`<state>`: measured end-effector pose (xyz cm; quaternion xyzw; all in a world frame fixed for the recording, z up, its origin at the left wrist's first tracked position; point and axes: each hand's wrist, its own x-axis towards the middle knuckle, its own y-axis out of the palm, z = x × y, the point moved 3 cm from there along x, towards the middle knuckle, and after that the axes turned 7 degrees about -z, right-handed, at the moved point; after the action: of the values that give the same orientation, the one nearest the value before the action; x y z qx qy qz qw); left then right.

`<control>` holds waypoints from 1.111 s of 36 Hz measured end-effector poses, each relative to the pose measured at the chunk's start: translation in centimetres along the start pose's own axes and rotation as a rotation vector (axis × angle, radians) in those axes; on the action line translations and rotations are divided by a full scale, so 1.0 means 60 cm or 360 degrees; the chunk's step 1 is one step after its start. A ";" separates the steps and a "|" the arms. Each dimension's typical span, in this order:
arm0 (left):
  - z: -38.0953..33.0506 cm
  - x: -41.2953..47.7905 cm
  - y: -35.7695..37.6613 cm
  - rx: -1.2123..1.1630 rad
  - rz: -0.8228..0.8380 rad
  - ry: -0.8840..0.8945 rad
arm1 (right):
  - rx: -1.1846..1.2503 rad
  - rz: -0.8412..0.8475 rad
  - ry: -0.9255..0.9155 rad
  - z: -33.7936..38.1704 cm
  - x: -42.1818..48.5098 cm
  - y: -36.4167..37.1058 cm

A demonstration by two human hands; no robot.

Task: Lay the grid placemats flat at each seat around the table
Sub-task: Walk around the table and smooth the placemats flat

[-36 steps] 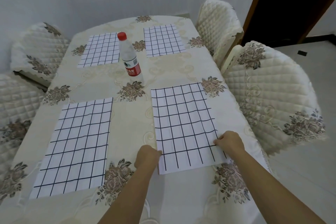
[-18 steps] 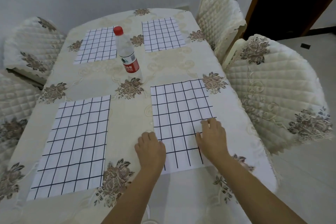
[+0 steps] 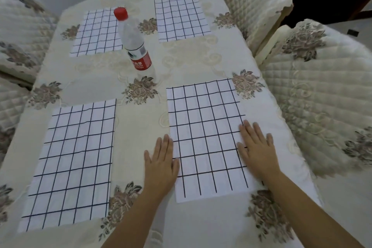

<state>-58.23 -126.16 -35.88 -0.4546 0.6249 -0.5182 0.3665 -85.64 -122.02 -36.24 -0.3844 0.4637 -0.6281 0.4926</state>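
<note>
1. Pressing down, your left hand (image 3: 161, 165) and right hand (image 3: 255, 151) lie with straight fingers, holding nothing, at the side edges of the near-right placemat (image 3: 205, 127).
2. Sliding your palms unevenly could bunch or skew it.
3. Dragging the tablecloth (image 3: 138, 133) might tip the bottle (image 3: 134, 46).

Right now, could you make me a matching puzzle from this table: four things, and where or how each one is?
1. clear plastic bottle with red cap
2. left hand
3. right hand
4. near-left white grid placemat

A. flat on the right edge of the near-right white grid placemat
B. standing upright
C. lying untouched
D. flat at that placemat's left edge

Pairs: 1-B, 2-D, 3-A, 4-C
</note>
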 end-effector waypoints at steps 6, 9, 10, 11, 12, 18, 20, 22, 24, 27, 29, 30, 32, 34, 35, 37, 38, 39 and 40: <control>-0.005 0.022 0.000 -0.0212 -0.0186 -0.0038 | 0.0029 -0.0326 0.0066 0.032 0.038 -0.009; -0.028 0.056 -0.007 -0.0191 -0.0256 0.0064 | 0.0076 -0.0325 -0.0073 0.104 0.065 -0.001; -0.036 0.074 -0.007 -0.0140 -0.0240 0.0143 | 0.0081 -0.0267 -0.0148 0.132 0.075 0.007; -0.047 0.089 -0.006 -0.0096 -0.0199 0.0219 | 0.0070 -0.0195 -0.0216 0.158 0.082 0.016; -0.056 0.103 -0.006 -0.0061 -0.0156 0.0273 | 0.0054 -0.0124 -0.0275 0.180 0.086 0.024; -0.031 0.168 0.013 0.0008 -0.0028 0.0122 | -0.0077 0.0083 -0.0377 0.169 0.137 0.047; -0.008 0.184 0.013 -0.0022 -0.0050 0.0071 | -0.0081 0.0099 -0.0263 0.133 0.163 0.040; 0.012 0.198 0.009 -0.0060 -0.0040 0.0030 | -0.0059 0.0101 -0.0108 0.089 0.184 0.026; 0.029 0.215 0.007 -0.0038 -0.0040 0.0009 | -0.0090 0.0049 -0.0044 0.055 0.200 0.018; 0.040 0.242 -0.001 -0.0024 -0.0029 -0.0017 | -0.0062 0.0020 0.0021 0.033 0.221 0.010; 0.042 0.263 -0.002 -0.0007 0.0039 -0.0037 | 0.0018 -0.0020 0.0106 0.038 0.242 0.009; 0.041 0.274 -0.005 -0.0004 0.0066 -0.0061 | 0.0049 -0.0063 0.0143 0.047 0.254 0.005; 0.032 0.291 -0.013 0.0038 0.0022 -0.0056 | 0.0037 -0.0098 0.0120 0.079 0.276 0.001; 0.014 0.304 -0.017 0.0107 -0.0033 -0.0029 | -0.0002 -0.0048 -0.0060 0.126 0.289 0.005; 0.002 0.306 -0.015 0.0120 -0.0004 0.0011 | -0.0015 0.0004 -0.0179 0.152 0.289 0.014; -0.018 0.301 -0.001 0.0080 0.0058 0.0126 | 0.0017 0.0093 -0.0381 0.192 0.281 0.036; -0.020 0.296 0.007 0.0050 0.0084 0.0115 | 0.0051 0.0110 -0.0437 0.202 0.273 0.045; -0.017 0.291 0.011 0.0036 0.0092 0.0063 | 0.0066 0.0144 -0.0450 0.206 0.265 0.053; -0.010 0.285 0.014 0.0023 0.0063 -0.0006 | 0.0062 0.0161 -0.0429 0.204 0.259 0.058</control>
<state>-64.36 -142.13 -36.37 -0.4405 0.6292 -0.5146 0.3811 -76.66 -139.98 -35.83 -0.4317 0.3999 -0.5541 0.5888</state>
